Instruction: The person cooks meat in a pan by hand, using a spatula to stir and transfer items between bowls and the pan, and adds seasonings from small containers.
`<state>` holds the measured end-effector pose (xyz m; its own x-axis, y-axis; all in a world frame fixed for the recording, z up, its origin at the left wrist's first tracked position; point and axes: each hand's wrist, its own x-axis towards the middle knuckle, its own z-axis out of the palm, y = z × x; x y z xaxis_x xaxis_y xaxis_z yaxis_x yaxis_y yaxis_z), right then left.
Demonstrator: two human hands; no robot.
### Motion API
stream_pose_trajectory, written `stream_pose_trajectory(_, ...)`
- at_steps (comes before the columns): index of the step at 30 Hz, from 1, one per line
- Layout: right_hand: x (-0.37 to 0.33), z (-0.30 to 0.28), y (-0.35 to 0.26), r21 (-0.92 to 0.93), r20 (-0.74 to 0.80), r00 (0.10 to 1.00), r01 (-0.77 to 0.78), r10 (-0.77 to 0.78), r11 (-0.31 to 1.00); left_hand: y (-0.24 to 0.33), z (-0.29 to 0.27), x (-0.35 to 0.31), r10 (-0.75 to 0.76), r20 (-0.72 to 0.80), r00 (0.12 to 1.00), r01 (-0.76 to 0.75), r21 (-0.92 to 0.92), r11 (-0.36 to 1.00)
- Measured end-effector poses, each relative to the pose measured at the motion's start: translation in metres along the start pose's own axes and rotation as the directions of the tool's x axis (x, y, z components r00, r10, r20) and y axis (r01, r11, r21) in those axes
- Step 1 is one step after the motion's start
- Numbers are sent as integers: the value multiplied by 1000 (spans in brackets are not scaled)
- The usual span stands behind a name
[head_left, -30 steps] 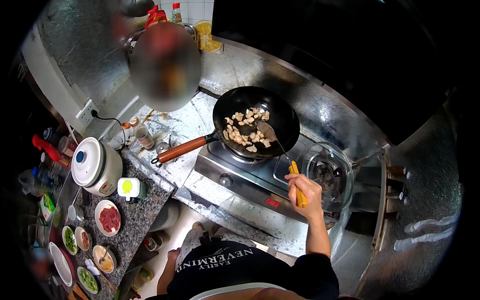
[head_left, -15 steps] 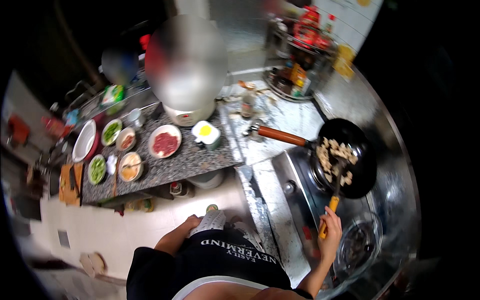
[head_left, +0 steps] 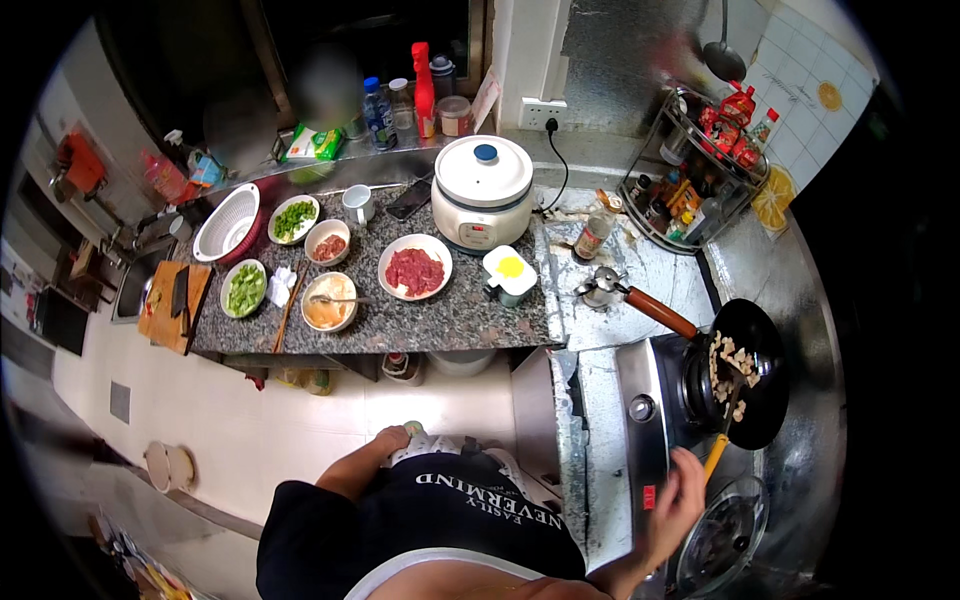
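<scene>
My right hand is beside the stove, just left of the spatula's yellow handle. It looks open, its fingers loosely bent and off the handle. The spatula's metal blade rests among browned pieces of food in a black wok. This wok sits on the gas stove, its wooden handle pointing left toward the counter. My left hand hangs low by my patterned shorts; its fingers are partly hidden and I cannot make out whether it holds anything.
On the granite counter stand a white electric cooker, a plate of red meat, and several bowls. A cutting board with a knife lies far left. Beside the stove are a glass lid and a seasoning rack.
My right hand has let go of the spatula and is now left of its handle. The spatula stays in the wok. The view has swung, so the counter and wok appear farther right.
</scene>
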<state>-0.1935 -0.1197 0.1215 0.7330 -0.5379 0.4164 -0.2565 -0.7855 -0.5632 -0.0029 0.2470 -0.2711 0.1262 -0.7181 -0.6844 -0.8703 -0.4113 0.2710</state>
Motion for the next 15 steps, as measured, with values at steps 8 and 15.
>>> stream_pose_trajectory(8, -46, 189, -68, 278, 679, 679, 114, -279, 954, -26, 33, -53, -620, 144, 771, 477, -775, 414)
stream_pose_trajectory(15, -76, 249, -109, 159, 870, 444, 157, -214, 975, -65, 57, -103, -514, 165, 842, 447, -746, 493)
